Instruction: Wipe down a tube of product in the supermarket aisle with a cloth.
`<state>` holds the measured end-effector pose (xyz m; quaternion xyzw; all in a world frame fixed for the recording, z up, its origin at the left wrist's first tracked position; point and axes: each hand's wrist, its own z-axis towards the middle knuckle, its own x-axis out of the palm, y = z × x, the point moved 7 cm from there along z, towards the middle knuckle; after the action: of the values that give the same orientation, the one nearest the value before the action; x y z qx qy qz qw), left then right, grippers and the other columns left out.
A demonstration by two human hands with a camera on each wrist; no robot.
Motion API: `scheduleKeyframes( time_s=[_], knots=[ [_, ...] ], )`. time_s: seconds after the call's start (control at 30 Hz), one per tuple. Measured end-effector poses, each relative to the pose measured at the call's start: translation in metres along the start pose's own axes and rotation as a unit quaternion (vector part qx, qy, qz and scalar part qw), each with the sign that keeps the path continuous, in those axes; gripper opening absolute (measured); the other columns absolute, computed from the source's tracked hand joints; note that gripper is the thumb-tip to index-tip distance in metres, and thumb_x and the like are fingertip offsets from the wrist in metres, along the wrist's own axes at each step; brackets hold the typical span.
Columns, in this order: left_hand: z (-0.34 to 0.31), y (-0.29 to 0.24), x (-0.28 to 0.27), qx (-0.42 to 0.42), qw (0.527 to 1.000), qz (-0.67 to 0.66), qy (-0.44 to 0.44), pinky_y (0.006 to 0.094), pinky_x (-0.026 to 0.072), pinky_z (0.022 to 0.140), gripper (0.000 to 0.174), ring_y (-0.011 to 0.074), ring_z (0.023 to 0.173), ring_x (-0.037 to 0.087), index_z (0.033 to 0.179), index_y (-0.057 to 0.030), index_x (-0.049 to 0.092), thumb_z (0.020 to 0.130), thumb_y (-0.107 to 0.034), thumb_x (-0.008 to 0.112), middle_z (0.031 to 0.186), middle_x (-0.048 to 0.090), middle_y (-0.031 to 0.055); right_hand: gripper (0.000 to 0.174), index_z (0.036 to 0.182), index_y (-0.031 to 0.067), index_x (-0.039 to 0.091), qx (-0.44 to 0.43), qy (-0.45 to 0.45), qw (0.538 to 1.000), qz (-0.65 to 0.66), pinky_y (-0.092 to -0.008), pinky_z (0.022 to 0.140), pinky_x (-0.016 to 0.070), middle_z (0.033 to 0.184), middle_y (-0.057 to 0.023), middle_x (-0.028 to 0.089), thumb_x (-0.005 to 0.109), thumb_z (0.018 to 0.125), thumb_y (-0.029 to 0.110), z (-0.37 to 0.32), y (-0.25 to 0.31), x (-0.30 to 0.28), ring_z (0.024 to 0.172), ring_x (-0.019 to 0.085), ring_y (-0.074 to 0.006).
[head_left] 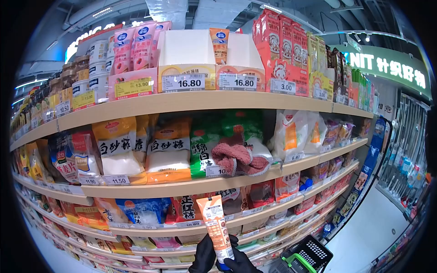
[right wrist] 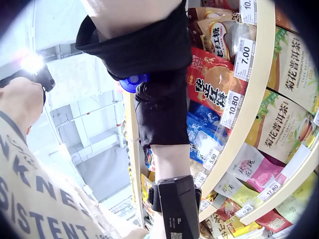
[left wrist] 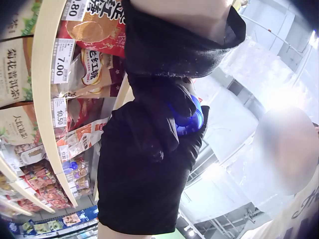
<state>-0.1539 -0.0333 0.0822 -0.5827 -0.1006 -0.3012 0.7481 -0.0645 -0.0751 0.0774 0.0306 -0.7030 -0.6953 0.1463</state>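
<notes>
An orange-and-white squeeze tube point(head_left: 215, 225) stands nearly upright in the head view, its printed side toward me and its blue cap point(head_left: 225, 264) at the bottom. My black-gloved left hand point(head_left: 203, 255) grips the lower part of the tube from the left. From the right, my black-gloved right hand point(head_left: 241, 263) holds it close to the cap, thumb across the front. Both wrist views show the gloves close together around the blue cap point(left wrist: 192, 120), with most of the tube hidden. A similar orange tube point(head_left: 219, 48) stands in a display box on the top shelf.
The curved shelf edge point(head_left: 191, 103) runs above the hands, with sugar bags point(head_left: 168, 152) on the tier below. A crumpled pink cloth point(head_left: 236, 157) hangs over that tier's edge. At lower right is a black basket with a green handle point(head_left: 298, 261). Another person point(left wrist: 289, 154) shows in the left wrist view.
</notes>
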Motion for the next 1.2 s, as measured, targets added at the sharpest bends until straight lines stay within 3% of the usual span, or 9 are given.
scheduleKeyframes(
  time_s=[0.13, 0.17, 0.33, 0.63, 0.77, 0.83, 0.9, 0.97, 1.2],
  knots=[
    [0.001, -0.007, 0.010, 0.012, 0.999, -0.006, 0.034, 0.0372, 0.0453, 0.080, 0.047, 0.0271, 0.087, 0.057, 0.114, 0.0037, 0.040, 0.091, -0.037, 0.036, 0.099, 0.056, 0.0193, 0.037, 0.116, 0.0059, 0.040, 0.029, 0.093, 0.995, -0.016, -0.0210, 0.048, 0.0385, 0.072, -0.0006, 0.052, 0.053, 0.085, 0.020, 0.005, -0.011, -0.001, 0.054, 0.046, -0.0061],
    [0.000, -0.009, 0.011, 0.020, 1.000, -0.013, 0.016, 0.0365, 0.0453, 0.080, 0.047, 0.0265, 0.087, 0.057, 0.115, 0.0033, 0.040, 0.091, -0.037, 0.036, 0.098, 0.056, 0.0188, 0.036, 0.116, 0.0061, 0.041, -0.031, 0.114, 0.992, 0.031, -0.0206, 0.049, 0.0387, 0.073, -0.0004, 0.052, 0.053, 0.085, 0.020, 0.009, -0.022, -0.003, 0.056, 0.047, -0.0056],
    [0.002, 0.007, -0.002, -0.002, 0.999, 0.042, 0.007, 0.0366, 0.0462, 0.079, 0.056, 0.0267, 0.086, 0.058, 0.122, 0.0025, 0.037, 0.091, -0.044, 0.029, 0.097, 0.057, 0.0188, 0.040, 0.112, 0.0029, 0.046, -0.036, 0.058, 0.997, -0.044, -0.0295, 0.067, 0.0457, 0.084, -0.0073, 0.059, 0.060, 0.077, 0.018, 0.008, -0.026, -0.011, 0.074, 0.057, -0.0146],
    [-0.004, 0.002, -0.006, 0.022, 0.964, 0.266, -0.014, 0.0331, 0.0479, 0.078, 0.049, 0.0230, 0.085, 0.060, 0.109, 0.0035, 0.046, 0.093, -0.039, 0.026, 0.096, 0.059, 0.0162, 0.039, 0.109, 0.0030, 0.047, -0.006, 0.074, 0.994, -0.086, -0.0278, 0.065, 0.0476, 0.078, -0.0071, 0.062, 0.062, 0.073, 0.005, 0.002, -0.013, -0.009, 0.072, 0.061, -0.0155],
    [-0.005, 0.006, -0.010, 0.017, 0.970, 0.241, -0.032, 0.0333, 0.0473, 0.079, 0.049, 0.0228, 0.088, 0.059, 0.113, 0.0028, 0.043, 0.092, -0.040, 0.031, 0.098, 0.058, 0.0164, 0.042, 0.110, 0.0025, 0.047, -0.017, 0.053, 0.991, -0.121, -0.0309, 0.072, 0.0490, 0.088, -0.0126, 0.064, 0.064, 0.072, 0.007, 0.004, -0.015, -0.013, 0.084, 0.063, -0.0229],
    [-0.004, 0.006, -0.006, -0.019, 0.991, 0.134, -0.014, 0.0319, 0.0405, 0.087, 0.035, 0.0256, 0.102, 0.053, 0.122, 0.0030, 0.038, 0.090, -0.011, 0.034, 0.114, 0.051, 0.0173, 0.043, 0.110, 0.0019, 0.047, -0.022, 0.057, 0.986, -0.155, -0.0311, 0.073, 0.0489, 0.088, -0.0132, 0.064, 0.066, 0.071, 0.010, 0.006, -0.017, -0.014, 0.084, 0.063, -0.0235],
    [-0.005, 0.007, -0.007, -0.028, 0.992, 0.119, -0.016, 0.0310, 0.0389, 0.088, 0.036, 0.0217, 0.104, 0.052, 0.122, 0.0028, 0.038, 0.091, -0.014, 0.032, 0.115, 0.051, 0.0157, 0.045, 0.109, 0.0018, 0.047, -0.006, 0.059, 0.986, -0.158, -0.0314, 0.074, 0.0487, 0.089, -0.0138, 0.063, 0.067, 0.070, 0.012, 0.007, -0.021, -0.015, 0.086, 0.062, -0.0247],
    [-0.006, 0.007, -0.008, -0.020, 0.992, 0.128, -0.007, 0.0299, 0.0380, 0.090, 0.036, 0.0211, 0.104, 0.051, 0.123, 0.0026, 0.038, 0.090, -0.013, 0.034, 0.115, 0.051, 0.0160, 0.031, 0.098, 0.0007, 0.049, -0.078, 0.067, 0.986, -0.131, -0.0241, 0.060, 0.0449, 0.076, -0.0062, 0.059, 0.059, 0.074, 0.017, 0.006, -0.010, -0.010, 0.066, 0.056, -0.0125],
    [-0.011, 0.006, -0.007, -0.055, 0.994, 0.095, -0.009, 0.0285, 0.0377, 0.090, 0.040, 0.0152, 0.106, 0.049, 0.125, 0.0011, 0.037, 0.091, -0.020, 0.040, 0.117, 0.051, 0.0099, 0.037, 0.100, 0.0014, 0.050, -0.070, 0.058, 0.977, -0.191, -0.0287, 0.072, 0.0468, 0.086, -0.0080, 0.060, 0.068, 0.068, 0.008, 0.006, -0.012, -0.011, 0.081, 0.059, -0.0176]
  ],
)
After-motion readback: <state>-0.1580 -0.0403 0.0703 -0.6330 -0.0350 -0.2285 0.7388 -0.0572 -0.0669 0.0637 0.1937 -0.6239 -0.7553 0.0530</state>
